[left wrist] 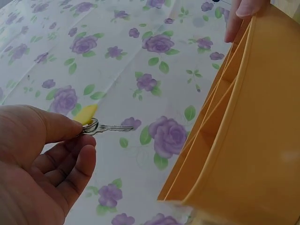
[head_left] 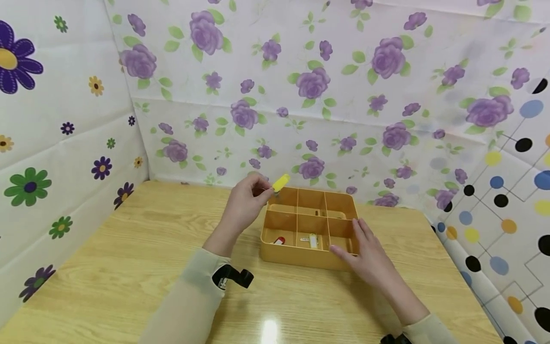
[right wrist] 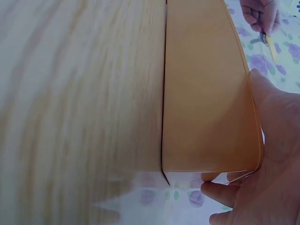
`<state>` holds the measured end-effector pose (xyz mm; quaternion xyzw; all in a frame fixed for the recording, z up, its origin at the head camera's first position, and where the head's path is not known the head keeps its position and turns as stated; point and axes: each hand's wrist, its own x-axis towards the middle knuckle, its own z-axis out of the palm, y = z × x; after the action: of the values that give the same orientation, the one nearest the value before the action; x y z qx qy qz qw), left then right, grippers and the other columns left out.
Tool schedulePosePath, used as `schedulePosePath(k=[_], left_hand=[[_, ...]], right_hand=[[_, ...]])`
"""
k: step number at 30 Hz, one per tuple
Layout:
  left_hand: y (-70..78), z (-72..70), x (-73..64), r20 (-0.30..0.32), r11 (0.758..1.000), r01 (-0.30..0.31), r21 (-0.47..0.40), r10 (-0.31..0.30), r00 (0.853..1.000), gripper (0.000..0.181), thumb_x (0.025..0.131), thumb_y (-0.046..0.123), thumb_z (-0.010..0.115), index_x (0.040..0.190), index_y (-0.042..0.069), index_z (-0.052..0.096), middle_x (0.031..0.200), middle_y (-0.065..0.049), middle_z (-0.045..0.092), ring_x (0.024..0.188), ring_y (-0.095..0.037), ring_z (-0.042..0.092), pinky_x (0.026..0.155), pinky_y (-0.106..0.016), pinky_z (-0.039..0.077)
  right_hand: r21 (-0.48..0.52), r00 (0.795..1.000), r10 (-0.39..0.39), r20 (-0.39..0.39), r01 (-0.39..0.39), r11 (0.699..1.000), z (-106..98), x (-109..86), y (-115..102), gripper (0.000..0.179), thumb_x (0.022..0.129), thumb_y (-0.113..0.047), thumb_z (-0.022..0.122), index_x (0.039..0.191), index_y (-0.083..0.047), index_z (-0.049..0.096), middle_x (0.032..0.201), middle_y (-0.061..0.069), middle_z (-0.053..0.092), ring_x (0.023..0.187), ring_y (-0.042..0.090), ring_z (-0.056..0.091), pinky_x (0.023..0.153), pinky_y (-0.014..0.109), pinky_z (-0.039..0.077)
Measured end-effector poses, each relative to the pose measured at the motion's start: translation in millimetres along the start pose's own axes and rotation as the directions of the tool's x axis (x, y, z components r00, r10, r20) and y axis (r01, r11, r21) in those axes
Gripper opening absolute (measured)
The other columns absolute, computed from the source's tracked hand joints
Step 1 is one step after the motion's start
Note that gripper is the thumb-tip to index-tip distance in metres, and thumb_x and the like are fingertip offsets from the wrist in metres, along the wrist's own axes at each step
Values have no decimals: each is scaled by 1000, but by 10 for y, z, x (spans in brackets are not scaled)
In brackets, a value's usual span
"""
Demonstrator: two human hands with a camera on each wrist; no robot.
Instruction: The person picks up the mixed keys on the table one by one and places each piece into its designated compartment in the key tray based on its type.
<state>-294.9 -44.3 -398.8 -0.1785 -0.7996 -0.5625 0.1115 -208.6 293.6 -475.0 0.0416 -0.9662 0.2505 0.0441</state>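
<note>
My left hand [head_left: 247, 203] pinches a key [left wrist: 115, 128] by its yellow tag [head_left: 281, 182] between thumb and forefinger. It is raised above the back left of an orange divided box [head_left: 296, 254]. The metal key hangs from a ring and points away from the fingers. My right hand [head_left: 371, 255] holds the box's front right corner, thumb at the front rim and fingers along the right side. A red tag [head_left: 280, 240] lies in the front left compartment. In the front middle one lies a pale tag [head_left: 313, 241] with a key.
The box stands on a wooden table [head_left: 129, 267], near its back edge. Small dark bits, too small to identify, show in the back middle and back right compartments. Flowered cloth [head_left: 258, 86] hangs behind, with patterned cloth at both sides.
</note>
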Motion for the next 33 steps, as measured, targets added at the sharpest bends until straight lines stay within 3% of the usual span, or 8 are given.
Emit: schedulePosePath(k=[7, 14, 21, 33], left_hand=[[87, 132, 31, 40, 1000, -28, 5, 27, 999, 7, 107, 8, 74, 104, 12, 70, 103, -8, 71, 84, -24, 65, 72, -35, 58], [108, 282, 7, 110, 1000, 10, 16, -12, 994, 6, 108, 11, 75, 105, 12, 69, 100, -3, 72, 87, -21, 68, 75, -35, 60], [150, 436, -19, 189, 997, -3, 80, -13, 982, 7, 108, 13, 74, 105, 15, 68, 101, 1, 71, 92, -18, 68, 79, -37, 58], [131, 533, -75, 230, 993, -35, 110, 9, 973, 6, 108, 14, 72, 106, 15, 67, 100, 4, 71, 93, -15, 70, 80, -39, 59]], right_hand=[[20, 1000, -4, 5, 4, 1000, -2, -3, -32, 117, 102, -79, 58, 177, -4, 9, 183, 22, 2, 161, 61, 13, 119, 82, 23], [-1, 1000, 17, 14, -17, 1000, -1, -31, -57, 120, 102, -82, 54, 175, 0, 7, 183, 23, 0, 158, 66, 12, 119, 82, 21], [-36, 1000, 31, 3, -30, 999, -35, -80, -51, 120, 103, -81, 53, 174, 4, 8, 182, 25, 1, 156, 69, 12, 122, 80, 17], [-24, 1000, 24, -1, -24, 999, -24, -72, -67, 120, 103, -81, 53, 174, 4, 9, 182, 25, 2, 156, 68, 11, 123, 80, 13]])
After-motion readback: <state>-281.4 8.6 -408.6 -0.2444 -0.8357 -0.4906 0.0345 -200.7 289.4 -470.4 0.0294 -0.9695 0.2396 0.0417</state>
